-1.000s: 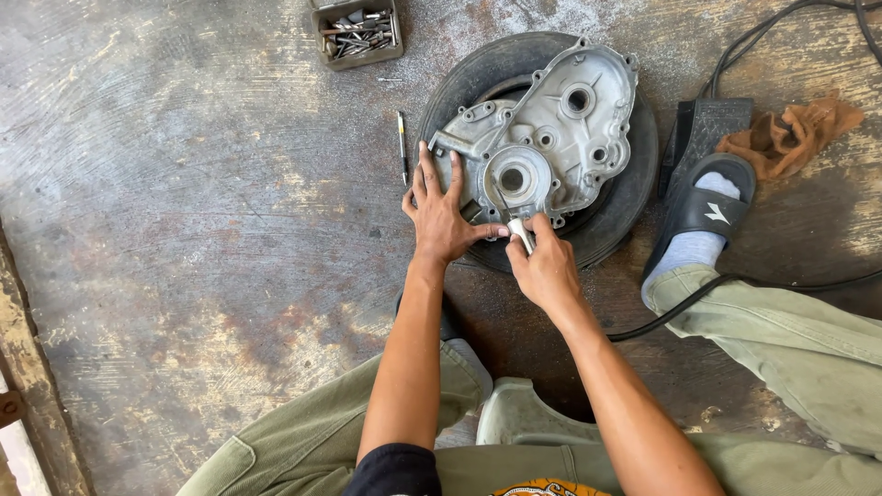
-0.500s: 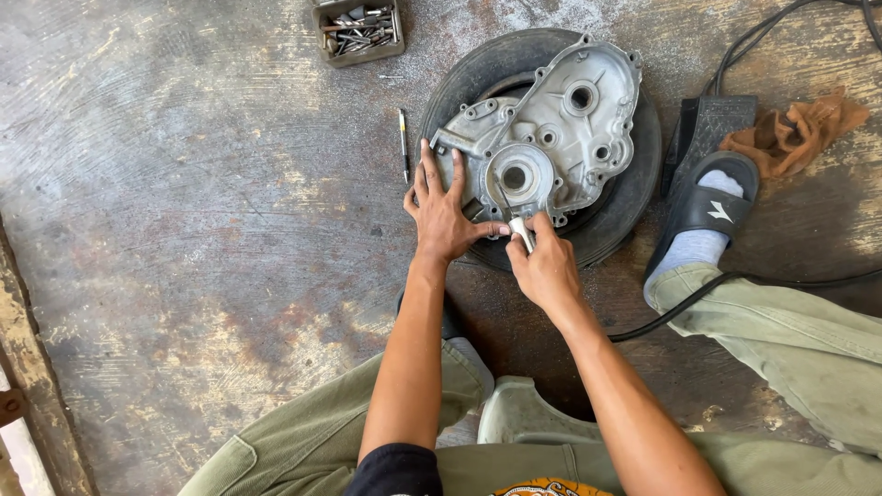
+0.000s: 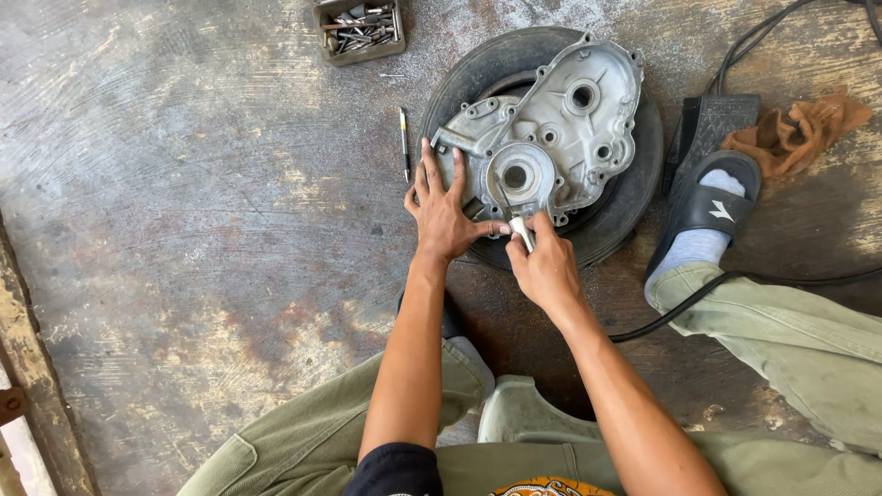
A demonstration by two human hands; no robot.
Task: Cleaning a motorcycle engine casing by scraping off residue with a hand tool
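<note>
Single head-worn cam, no second view, so no overlap. It looks almost straight down from above the person's own lap onto the concrete floor [image 3: 184,230], the forearms running up from the bottom edge. Close range: left hand [image 3: 446,211] and right hand [image 3: 547,266] sit just below frame centre. Just beyond the hands: the metal casing [image 3: 570,119] on a tyre [image 3: 625,202]; far beyond the left hand, at the top edge, a parts tray [image 3: 360,29].

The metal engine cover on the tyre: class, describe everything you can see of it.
The engine cover is a dull grey cast-metal piece with bolt lugs round its rim, a round raised boss and several holes. It lies flat on a black tyre on the concrete floor. The left hand presses on its near edge; the right hand holds a slim tool against it.
</note>
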